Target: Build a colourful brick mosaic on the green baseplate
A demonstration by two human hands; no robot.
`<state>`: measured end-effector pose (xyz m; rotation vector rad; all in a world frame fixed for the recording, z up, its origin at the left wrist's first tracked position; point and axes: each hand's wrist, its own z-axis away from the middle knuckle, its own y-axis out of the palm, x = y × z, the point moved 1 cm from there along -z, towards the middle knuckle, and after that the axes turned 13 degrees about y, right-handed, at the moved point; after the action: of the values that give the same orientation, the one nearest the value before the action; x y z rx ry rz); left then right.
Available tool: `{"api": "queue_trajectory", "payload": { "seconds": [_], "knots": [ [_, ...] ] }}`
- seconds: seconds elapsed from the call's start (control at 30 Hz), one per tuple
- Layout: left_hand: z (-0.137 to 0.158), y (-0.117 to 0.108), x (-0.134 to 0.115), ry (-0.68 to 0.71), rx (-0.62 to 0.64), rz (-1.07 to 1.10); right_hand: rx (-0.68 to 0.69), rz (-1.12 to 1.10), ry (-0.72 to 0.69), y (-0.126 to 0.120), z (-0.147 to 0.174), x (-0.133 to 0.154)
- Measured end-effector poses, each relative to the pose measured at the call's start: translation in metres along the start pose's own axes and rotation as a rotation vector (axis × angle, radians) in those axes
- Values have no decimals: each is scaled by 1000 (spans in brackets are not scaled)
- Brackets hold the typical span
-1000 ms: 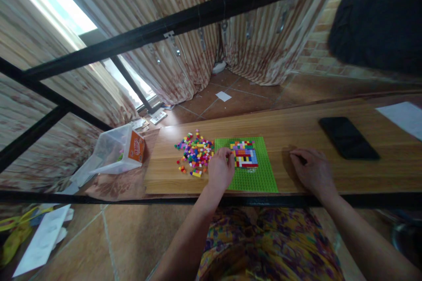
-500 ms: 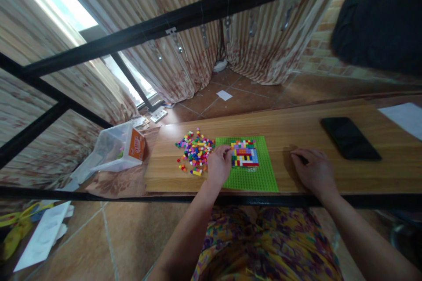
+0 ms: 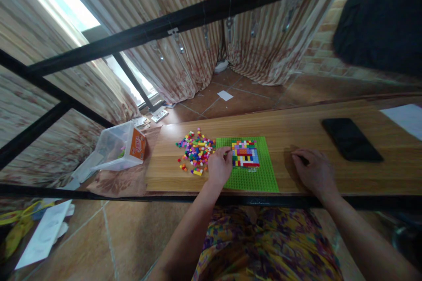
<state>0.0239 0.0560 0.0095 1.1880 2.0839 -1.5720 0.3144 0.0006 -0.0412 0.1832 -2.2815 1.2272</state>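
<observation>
On the wooden board lies a green baseplate (image 3: 253, 182) bearing a block of multicoloured toy bricks (image 3: 245, 154) set close together. My left hand (image 3: 220, 164) is at the baseplate's left side, its fingertips pinched beside the left edge of the brick block. Whatever sits between those fingers is too small to make out. A heap of loose bricks (image 3: 197, 148) spreads just left of this hand. My right hand (image 3: 313, 167) rests on the board to the right of the baseplate, fingers curled, and what they may hold is hidden.
A black tablet or phone (image 3: 351, 139) and a white paper sheet (image 3: 404, 118) lie on the right. A clear plastic box (image 3: 115, 145) with an orange label stands off the wooden board's (image 3: 290, 123) left end. A black metal bar (image 3: 198, 13) crosses beyond the board.
Both hands hold nearly the same places and poses. The whole view has shifted very slightly.
</observation>
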Motion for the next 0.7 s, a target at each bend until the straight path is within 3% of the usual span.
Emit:
{"api": "queue_trajectory", "payload": {
  "seconds": [0.23,0.37,0.7],
  "knots": [
    [-13,-3,-2,-112,-51,220,4,18,4,1,0,-2],
    [-23,8,1,-161,-15,373,5,21,8,3,1,-5],
    [-22,27,9,-306,-70,575,-11,15,-1,2,1,-4]
  ]
}}
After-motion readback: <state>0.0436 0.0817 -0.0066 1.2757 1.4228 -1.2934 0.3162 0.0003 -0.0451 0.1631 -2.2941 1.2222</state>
